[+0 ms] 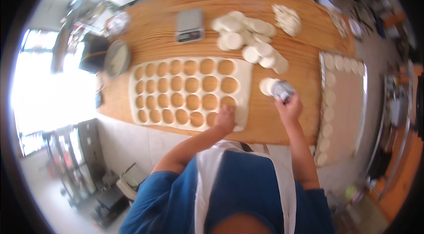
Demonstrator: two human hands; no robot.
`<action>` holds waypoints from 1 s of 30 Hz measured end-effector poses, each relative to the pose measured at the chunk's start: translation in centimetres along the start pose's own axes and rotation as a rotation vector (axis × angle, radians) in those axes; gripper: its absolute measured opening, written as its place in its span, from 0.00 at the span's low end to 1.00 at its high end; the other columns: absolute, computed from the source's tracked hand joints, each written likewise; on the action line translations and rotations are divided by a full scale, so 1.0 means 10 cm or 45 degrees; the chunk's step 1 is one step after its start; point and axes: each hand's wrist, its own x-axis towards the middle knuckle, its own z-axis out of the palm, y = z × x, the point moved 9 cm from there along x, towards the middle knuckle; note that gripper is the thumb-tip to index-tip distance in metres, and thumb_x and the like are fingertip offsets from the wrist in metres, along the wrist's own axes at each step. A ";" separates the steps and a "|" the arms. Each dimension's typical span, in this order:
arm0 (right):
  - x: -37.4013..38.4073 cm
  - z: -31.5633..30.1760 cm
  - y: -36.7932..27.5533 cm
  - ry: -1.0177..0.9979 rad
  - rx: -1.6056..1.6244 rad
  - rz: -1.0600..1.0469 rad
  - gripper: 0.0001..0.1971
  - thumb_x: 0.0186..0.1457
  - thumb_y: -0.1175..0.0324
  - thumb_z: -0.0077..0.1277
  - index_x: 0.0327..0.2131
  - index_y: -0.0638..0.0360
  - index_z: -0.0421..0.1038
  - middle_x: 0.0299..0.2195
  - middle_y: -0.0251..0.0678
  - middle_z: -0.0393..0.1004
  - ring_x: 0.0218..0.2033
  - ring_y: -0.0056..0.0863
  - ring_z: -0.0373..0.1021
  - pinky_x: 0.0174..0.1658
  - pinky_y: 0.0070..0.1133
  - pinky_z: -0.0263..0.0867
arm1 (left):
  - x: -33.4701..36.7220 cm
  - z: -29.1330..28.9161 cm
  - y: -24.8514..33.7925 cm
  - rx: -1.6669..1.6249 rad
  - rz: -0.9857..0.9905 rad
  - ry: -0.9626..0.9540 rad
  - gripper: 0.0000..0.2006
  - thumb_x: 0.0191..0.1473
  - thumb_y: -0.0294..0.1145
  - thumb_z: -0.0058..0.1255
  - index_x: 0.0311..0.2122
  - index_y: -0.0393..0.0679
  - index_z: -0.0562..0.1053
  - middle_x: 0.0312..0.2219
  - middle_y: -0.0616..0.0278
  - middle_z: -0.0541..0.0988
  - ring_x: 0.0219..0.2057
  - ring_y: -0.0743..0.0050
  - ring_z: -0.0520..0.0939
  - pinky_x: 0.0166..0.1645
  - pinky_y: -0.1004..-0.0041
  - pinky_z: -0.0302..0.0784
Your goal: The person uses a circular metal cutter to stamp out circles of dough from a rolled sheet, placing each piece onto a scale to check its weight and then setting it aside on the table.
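On the wooden table (163, 26) lies a flat sheet of pale dough (244, 81), cut through with rows of round holes that show the wood. My left hand (225, 119) rests at the near right part of this sheet, beside the last holes. Its fingers are bent and close together; what they pinch, if anything, is hidden. To the right of the sheet, my right hand (290, 107) grips a round metal cutter (282, 90). The cutter is next to a couple of dough rounds (266, 86), partly covering one.
Beyond are a heap of dough rounds (247, 31), a pile of dough scraps (287, 20) and a grey scale (190, 24). A metal bowl (118, 58) stands at the left edge. At right, a lined tray (346, 110) has rounds along its far and left sides.
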 end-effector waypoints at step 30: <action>0.02 0.50 -0.92 0.041 -0.241 -0.162 0.23 0.40 0.62 0.53 0.37 0.69 0.59 0.33 0.51 0.67 0.35 0.47 0.65 0.36 0.31 0.62 | -2.17 0.46 -3.79 -1.023 -0.777 0.649 0.13 0.46 0.38 0.40 0.30 0.41 0.72 0.29 0.51 0.74 0.33 0.57 0.75 0.37 0.64 0.68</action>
